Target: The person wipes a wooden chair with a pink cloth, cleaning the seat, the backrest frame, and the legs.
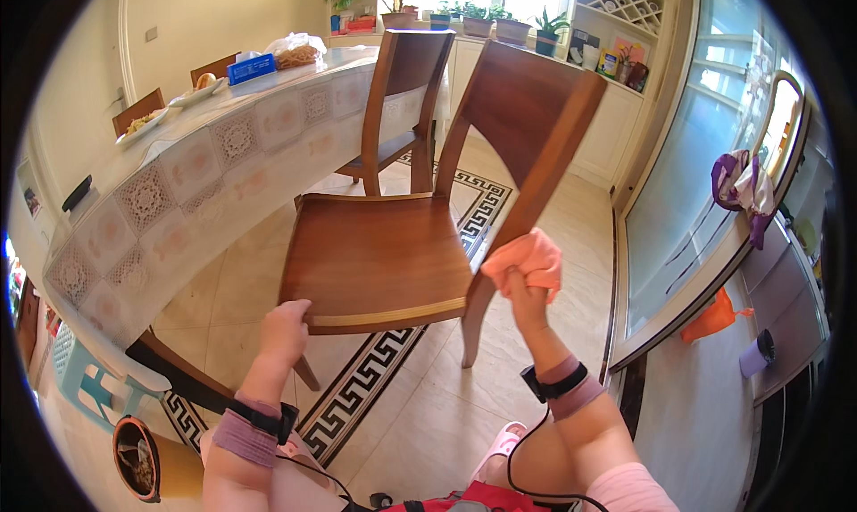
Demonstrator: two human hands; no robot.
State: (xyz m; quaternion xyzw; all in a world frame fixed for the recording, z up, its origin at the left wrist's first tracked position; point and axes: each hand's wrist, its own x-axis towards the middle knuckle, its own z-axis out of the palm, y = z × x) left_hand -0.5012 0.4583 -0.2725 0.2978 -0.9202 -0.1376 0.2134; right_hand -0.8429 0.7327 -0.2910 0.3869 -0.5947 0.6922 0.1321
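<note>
A brown wooden dining chair (pixel 381 257) stands in front of me, its seat towards me and its backrest on the right. My left hand (pixel 284 331) grips the near left corner of the seat. In my right hand (pixel 529 304) is a bunched orange cloth (pixel 529 261), pressed against the lower part of the chair's back post. Part of that post is hidden behind the cloth. Both wrists wear a black strapped device over a mauve band.
A dining table with a lace-patterned cover (pixel 231 154) runs along the left. Behind stands a second wooden chair (pixel 408 97). An open-topped waste bin (pixel 164 462) and a light-blue plastic stool (pixel 94 385) are at lower left. A glass sliding door (pixel 689 197) is at right.
</note>
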